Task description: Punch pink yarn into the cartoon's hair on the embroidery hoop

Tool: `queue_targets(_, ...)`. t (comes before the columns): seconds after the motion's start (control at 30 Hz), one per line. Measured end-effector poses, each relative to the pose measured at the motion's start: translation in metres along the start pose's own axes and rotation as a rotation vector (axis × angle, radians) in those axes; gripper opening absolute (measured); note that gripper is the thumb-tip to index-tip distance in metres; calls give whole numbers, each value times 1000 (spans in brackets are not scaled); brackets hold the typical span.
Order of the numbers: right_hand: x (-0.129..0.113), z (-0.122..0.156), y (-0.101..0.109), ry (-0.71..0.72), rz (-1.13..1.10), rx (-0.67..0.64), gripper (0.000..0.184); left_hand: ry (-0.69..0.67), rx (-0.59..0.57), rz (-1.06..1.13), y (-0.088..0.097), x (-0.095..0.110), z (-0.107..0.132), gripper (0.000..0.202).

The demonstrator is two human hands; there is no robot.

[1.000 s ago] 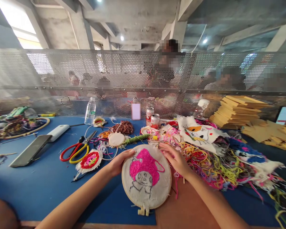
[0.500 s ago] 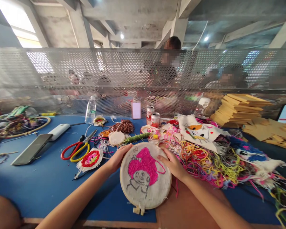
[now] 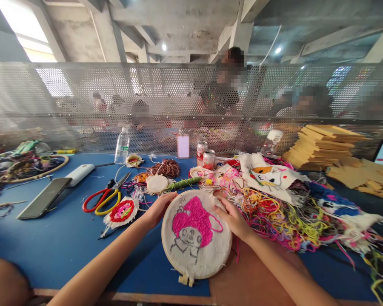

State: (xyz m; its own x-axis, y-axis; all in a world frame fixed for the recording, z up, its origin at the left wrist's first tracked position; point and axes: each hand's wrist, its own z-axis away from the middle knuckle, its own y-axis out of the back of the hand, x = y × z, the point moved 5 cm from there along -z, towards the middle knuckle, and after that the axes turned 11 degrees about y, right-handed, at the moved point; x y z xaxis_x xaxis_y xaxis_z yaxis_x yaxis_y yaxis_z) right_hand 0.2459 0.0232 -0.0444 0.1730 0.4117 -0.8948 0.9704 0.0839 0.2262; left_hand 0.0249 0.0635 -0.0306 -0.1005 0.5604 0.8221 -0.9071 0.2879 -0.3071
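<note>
A round embroidery hoop [image 3: 196, 250] with white cloth and a pink-capped figure stitched on it lies on the blue table [image 3: 60, 246] in front of me. My left hand [image 3: 158, 208] grips the hoop's upper left rim, fingers curled over the edge. My right hand [image 3: 231, 216] holds the upper right rim, fingers bent onto the cloth. The hoop's screw clasp [image 3: 185, 279] points toward me.
A tangle of coloured yarn [image 3: 284, 216] and stitched cloth pieces [image 3: 268, 176] lie to the right. Red-and-yellow scissors [image 3: 104, 197], a phone [image 3: 44, 197], a power bank [image 3: 79, 174], a bottle [image 3: 121, 146] and two cans [image 3: 207, 159] stand left and behind. Stacked boards [image 3: 322, 144] and a mesh screen, people behind.
The hoop has turned slightly and shifted a little away from me. My right hand slid from above the rim onto its upper right edge.
</note>
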Motion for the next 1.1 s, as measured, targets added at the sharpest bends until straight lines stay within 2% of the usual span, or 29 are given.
queue_targets(0.13, -1, 0, 0, 6, -3, 6, 32, -64, -3, -54, 2, 4, -2, 16)
queue_targets(0.4, -1, 0, 1, 7, -11, 22, 33, -90, 48, -185, 4, 7, -3, 14)
queue_targets(0.53, -1, -1, 5, 21, 14, 77, 34, -60, -7, -172, 1, 6, -1, 26)
queue_targets(0.6, 0, -3, 5, 23, 26, 64, 35, -46, -32, -178, -1, 7, 1, 33)
queue_targets(0.7, -1, -9, 1, 68, 81, -20, 37, -79, -32, -309, -2, 13, 6, 28)
queue_targets(0.8, -6, -14, 3, 138, 261, -78, 36, -113, -53, -545, 0, 16, 6, 26)
queue_targets(0.87, -13, -15, 11, 186, 416, -74, 32, -147, 56, -751, 8, 17, 3, 27)
queue_targets(0.93, -22, -15, 24, 225, 530, -34, 27, -220, 258, -914, 19, 21, 2, 31)
queue_targets(1.0, -29, -11, 38, 231, 575, -34, 24, -325, 468, -985, 27, 27, 5, 31)
queue_targets(1.03, -33, -7, 44, 231, 590, -32, 23, -384, 538, -1004, 28, 30, 7, 28)
queue_targets(1.1, -39, 4, 53, 222, 622, -22, 22, -509, 610, -1074, 25, 34, 11, 25)
